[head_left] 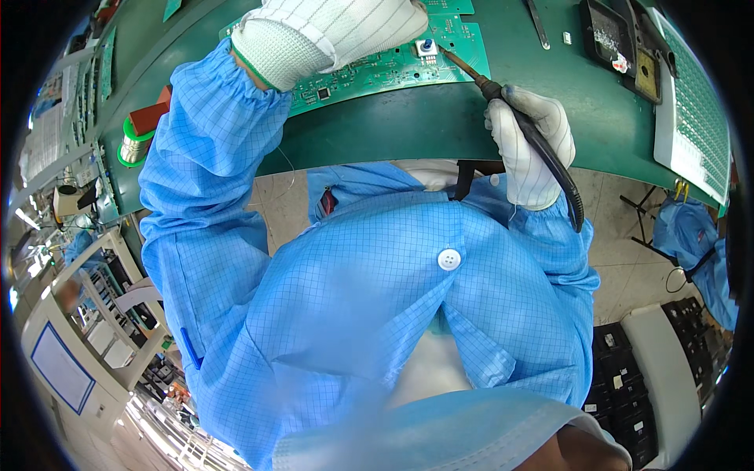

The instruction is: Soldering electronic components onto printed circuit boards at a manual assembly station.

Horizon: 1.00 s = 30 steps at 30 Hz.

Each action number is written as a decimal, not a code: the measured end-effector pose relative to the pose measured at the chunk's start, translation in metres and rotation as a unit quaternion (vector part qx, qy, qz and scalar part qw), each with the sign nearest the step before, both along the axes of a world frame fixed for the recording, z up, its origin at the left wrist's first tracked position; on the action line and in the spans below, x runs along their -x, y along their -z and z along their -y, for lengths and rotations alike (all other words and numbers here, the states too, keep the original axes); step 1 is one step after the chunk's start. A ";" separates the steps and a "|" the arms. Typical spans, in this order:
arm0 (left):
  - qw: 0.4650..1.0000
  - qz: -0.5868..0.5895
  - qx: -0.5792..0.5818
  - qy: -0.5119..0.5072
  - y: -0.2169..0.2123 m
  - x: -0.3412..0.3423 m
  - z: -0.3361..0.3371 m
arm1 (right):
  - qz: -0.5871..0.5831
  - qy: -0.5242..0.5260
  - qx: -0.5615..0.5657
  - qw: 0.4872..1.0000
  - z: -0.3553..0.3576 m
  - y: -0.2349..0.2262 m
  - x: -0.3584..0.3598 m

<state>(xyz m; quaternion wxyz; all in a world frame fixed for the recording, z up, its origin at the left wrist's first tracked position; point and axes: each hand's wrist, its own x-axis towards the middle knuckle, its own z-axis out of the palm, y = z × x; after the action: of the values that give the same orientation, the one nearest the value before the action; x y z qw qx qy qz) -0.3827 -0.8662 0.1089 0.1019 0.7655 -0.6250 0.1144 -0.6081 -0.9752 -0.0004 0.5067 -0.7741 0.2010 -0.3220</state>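
Observation:
A green circuit board (377, 72) lies on the green bench mat. My right hand (534, 141), in a white striped glove, grips a soldering iron (542, 145) by its black handle. The iron's tip comes close to a small white component with a blue shaft (426, 47) on the board; whether they touch I cannot tell. Across the board's far left part reaches my left hand (338, 35), also gloved. Its fingers curl near the component, and what they hold, if anything, is hidden.
At the right stand a black soldering tray (609, 35) with a yellow sponge (648, 74) and a white-framed green grid rack (699, 118). Tweezers (537, 23) and a small white part (567, 37) lie nearby. A solder wire spool (135, 145) sits left of my left sleeve.

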 end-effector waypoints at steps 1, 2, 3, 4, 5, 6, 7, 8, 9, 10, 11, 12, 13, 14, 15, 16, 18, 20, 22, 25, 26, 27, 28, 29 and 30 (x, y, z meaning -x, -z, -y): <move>1.000 0.000 -0.003 -0.001 0.000 0.000 0.000 | 0.005 -0.001 0.003 1.000 0.000 0.000 0.000; 1.000 0.001 -0.006 -0.001 0.001 0.000 0.000 | 0.011 -0.002 0.001 1.000 0.000 0.001 -0.001; 1.000 0.001 -0.008 -0.002 0.002 0.000 0.000 | 0.010 0.000 0.018 1.000 0.001 0.001 -0.001; 1.000 -0.002 -0.016 -0.006 0.002 -0.001 0.000 | 0.009 0.001 0.029 1.000 0.001 0.001 -0.001; 1.000 -0.004 -0.025 -0.010 0.003 -0.001 0.000 | 0.009 0.002 0.037 0.999 0.000 0.001 -0.001; 0.999 -0.007 -0.033 -0.014 0.003 -0.001 0.000 | 0.002 0.003 0.031 1.000 0.000 0.001 -0.001; 1.000 -0.007 -0.027 -0.011 0.003 -0.001 0.001 | -0.005 0.004 0.022 1.000 0.000 0.001 -0.001; 1.000 -0.008 -0.021 -0.007 0.004 -0.001 0.001 | -0.003 0.005 0.009 1.000 0.000 0.000 -0.001; 1.000 -0.008 -0.015 -0.004 0.004 -0.001 0.001 | -0.011 0.008 0.019 1.000 -0.001 0.000 -0.001; 1.000 -0.010 -0.021 -0.007 0.004 -0.001 0.001 | -0.012 0.011 0.026 1.000 -0.001 0.000 -0.001; 1.000 -0.012 -0.027 -0.010 0.004 -0.001 0.001 | -0.013 0.011 0.026 1.000 -0.001 -0.001 -0.002; 0.999 -0.014 -0.034 -0.013 0.005 0.000 0.001 | -0.015 0.012 0.028 0.999 -0.001 -0.001 -0.002; 0.999 -0.015 -0.038 -0.017 0.005 0.000 0.001 | -0.018 0.010 0.024 1.000 -0.001 -0.002 -0.001; 0.999 -0.017 -0.042 -0.021 0.005 0.000 0.001 | -0.018 0.010 0.010 1.000 -0.001 -0.002 -0.001; 0.998 -0.018 -0.046 -0.025 0.006 0.000 0.001 | -0.021 0.011 0.022 0.999 -0.001 -0.003 -0.001; 0.998 -0.017 -0.048 -0.022 0.007 0.000 0.001 | -0.021 0.012 0.025 0.999 -0.001 -0.003 -0.001; 0.998 -0.015 -0.049 -0.018 0.008 -0.001 0.002 | -0.024 0.012 0.022 0.999 -0.001 -0.004 -0.001; 0.999 -0.012 -0.035 -0.004 0.010 -0.002 0.002 | -0.025 0.009 0.000 1.000 -0.002 -0.004 0.000; 1.000 -0.007 -0.024 0.008 0.013 -0.003 0.002 | -0.026 0.008 0.009 1.000 -0.002 -0.004 0.000; 1.000 -0.003 -0.026 0.014 0.016 -0.003 0.003 | -0.021 0.003 0.021 1.000 -0.001 -0.005 0.000; 0.999 -0.006 -0.034 0.009 0.016 -0.003 0.004 | -0.019 0.001 0.022 1.000 0.000 -0.005 0.000; 0.999 -0.009 -0.042 0.004 0.017 -0.003 0.005 | -0.023 0.001 0.029 0.999 0.000 -0.005 0.000; 0.999 -0.006 -0.037 0.010 0.018 -0.003 0.005 | -0.026 0.002 0.033 0.999 0.001 -0.005 0.000; 0.999 -0.003 -0.032 0.016 0.018 -0.004 0.005 | -0.028 0.004 0.033 0.999 0.001 -0.005 0.000; 0.999 0.000 -0.027 0.023 0.018 -0.004 0.005 | -0.027 0.004 0.036 0.999 0.001 -0.005 0.000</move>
<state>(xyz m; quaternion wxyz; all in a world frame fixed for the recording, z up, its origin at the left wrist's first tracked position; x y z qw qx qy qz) -0.3791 -0.8716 0.0910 0.0835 0.7536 -0.6450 0.0953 -0.6083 -0.9758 0.0045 0.4712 -0.7997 0.2062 -0.3099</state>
